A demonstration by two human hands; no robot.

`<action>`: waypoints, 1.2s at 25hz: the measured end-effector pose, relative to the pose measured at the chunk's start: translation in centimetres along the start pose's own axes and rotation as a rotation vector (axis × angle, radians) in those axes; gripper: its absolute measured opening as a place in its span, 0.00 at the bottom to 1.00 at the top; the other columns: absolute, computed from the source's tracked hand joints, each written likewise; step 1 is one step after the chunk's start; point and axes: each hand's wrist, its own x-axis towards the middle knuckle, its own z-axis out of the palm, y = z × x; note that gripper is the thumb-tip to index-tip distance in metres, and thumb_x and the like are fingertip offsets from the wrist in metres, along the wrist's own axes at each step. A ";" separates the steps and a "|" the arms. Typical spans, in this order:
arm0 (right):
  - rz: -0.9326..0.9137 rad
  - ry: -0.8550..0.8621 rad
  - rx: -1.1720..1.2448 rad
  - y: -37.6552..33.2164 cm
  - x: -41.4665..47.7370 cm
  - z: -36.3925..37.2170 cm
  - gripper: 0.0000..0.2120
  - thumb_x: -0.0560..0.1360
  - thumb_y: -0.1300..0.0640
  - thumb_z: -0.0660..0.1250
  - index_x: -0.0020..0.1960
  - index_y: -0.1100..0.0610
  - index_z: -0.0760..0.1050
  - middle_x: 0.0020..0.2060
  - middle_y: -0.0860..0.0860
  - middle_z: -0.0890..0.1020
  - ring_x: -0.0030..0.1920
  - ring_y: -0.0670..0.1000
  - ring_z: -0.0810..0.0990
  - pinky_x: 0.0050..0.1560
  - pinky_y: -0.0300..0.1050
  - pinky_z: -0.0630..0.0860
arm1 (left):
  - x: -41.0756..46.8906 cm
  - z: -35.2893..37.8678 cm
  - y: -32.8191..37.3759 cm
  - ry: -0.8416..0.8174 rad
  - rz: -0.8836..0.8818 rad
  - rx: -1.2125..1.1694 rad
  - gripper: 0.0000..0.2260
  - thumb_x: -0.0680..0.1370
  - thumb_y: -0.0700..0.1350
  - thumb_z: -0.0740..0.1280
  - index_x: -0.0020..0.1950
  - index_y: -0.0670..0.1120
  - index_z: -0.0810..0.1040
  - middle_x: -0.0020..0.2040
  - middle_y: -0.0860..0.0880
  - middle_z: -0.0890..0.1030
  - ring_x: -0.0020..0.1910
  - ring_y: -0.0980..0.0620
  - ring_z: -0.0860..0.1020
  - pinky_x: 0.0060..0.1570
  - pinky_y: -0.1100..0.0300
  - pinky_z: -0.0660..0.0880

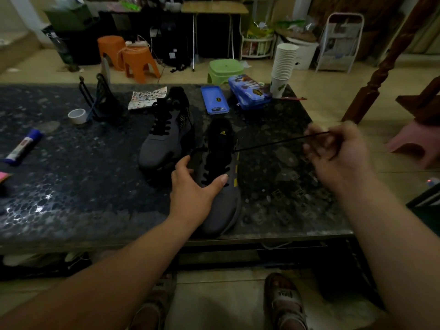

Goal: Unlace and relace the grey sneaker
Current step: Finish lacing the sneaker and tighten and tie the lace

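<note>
While the head view, the only one, blurs about the right hand, the entry reads thus. Grey sneaker (220,194): on the dark stone table (71,186), under the left hand, toe close to the table's near edge. Left hand (192,186): laid over the forefoot with thumb and fingers extended, pressing it down rather than clasping it. Right hand (338,148): raised well to the right of the shoe, fingers closed on the black lace (281,141), which runs taut back to an upper eyelet on the shoe's right side; the exact pinch cannot be made out. Second sneaker (166,134): just beyond the left hand, laced. Paper cups (284,65) and blue tin (250,92): beyond the right hand. Hazards, as judged: a hard sideways pull may drag or tip the shoe if the left hand eases; the lace may slip from a loose pinch; a wide outward sweep could knock the cup stack; a slide toward the person could put the toe over the edge.
</note>
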 end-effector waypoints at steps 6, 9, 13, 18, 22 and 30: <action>-0.025 -0.013 0.268 -3.0 0.0 -0.8 0.12 0.79 0.55 0.63 0.37 0.53 0.73 0.33 0.48 0.74 0.32 0.47 0.74 0.37 0.39 0.74 | 0.3 0.2 -0.5 -0.023 -0.053 -0.012 0.48 0.64 0.74 0.74 0.77 0.57 0.60 0.66 0.51 0.74 0.63 0.50 0.76 0.64 0.46 0.77; 0.059 -0.112 -0.228 -0.5 0.2 0.5 0.04 0.81 0.59 0.64 0.50 0.56 0.77 0.37 0.50 0.80 0.31 0.44 0.70 0.28 0.34 0.62 | 0.7 0.5 -0.7 -0.034 -0.056 -0.005 0.42 0.63 0.77 0.72 0.71 0.59 0.68 0.62 0.56 0.79 0.62 0.51 0.78 0.62 0.45 0.78; 0.093 -0.132 -0.531 2.9 0.5 1.1 0.09 0.82 0.65 0.63 0.62 0.60 0.75 0.44 0.56 0.85 0.30 0.44 0.69 0.22 0.33 0.61 | 0.0 1.3 -0.1 0.021 -0.017 -0.007 0.35 0.65 0.73 0.72 0.67 0.57 0.73 0.61 0.56 0.80 0.62 0.50 0.78 0.62 0.45 0.78; 0.073 -0.186 -0.842 4.5 -2.0 0.1 0.09 0.81 0.59 0.69 0.61 0.59 0.78 0.42 0.52 0.83 0.33 0.46 0.74 0.25 0.35 0.69 | -0.3 1.3 0.3 -0.013 -0.018 -0.008 0.36 0.64 0.75 0.72 0.68 0.60 0.72 0.62 0.56 0.80 0.63 0.51 0.78 0.63 0.45 0.77; -0.151 -0.330 -1.053 8.5 -2.1 2.8 0.13 0.78 0.52 0.74 0.61 0.54 0.79 0.45 0.49 0.82 0.43 0.47 0.80 0.44 0.38 0.76 | -0.3 1.5 0.2 -0.024 -0.033 -0.004 0.37 0.63 0.77 0.71 0.67 0.62 0.72 0.62 0.56 0.80 0.63 0.51 0.78 0.63 0.45 0.78; -0.175 -0.177 -1.115 5.4 0.5 1.9 0.05 0.81 0.53 0.69 0.50 0.54 0.82 0.38 0.50 0.83 0.37 0.48 0.78 0.36 0.42 0.71 | -0.3 0.6 0.8 -0.016 -0.032 0.028 0.38 0.67 0.75 0.70 0.70 0.55 0.70 0.64 0.54 0.74 0.64 0.50 0.75 0.64 0.46 0.76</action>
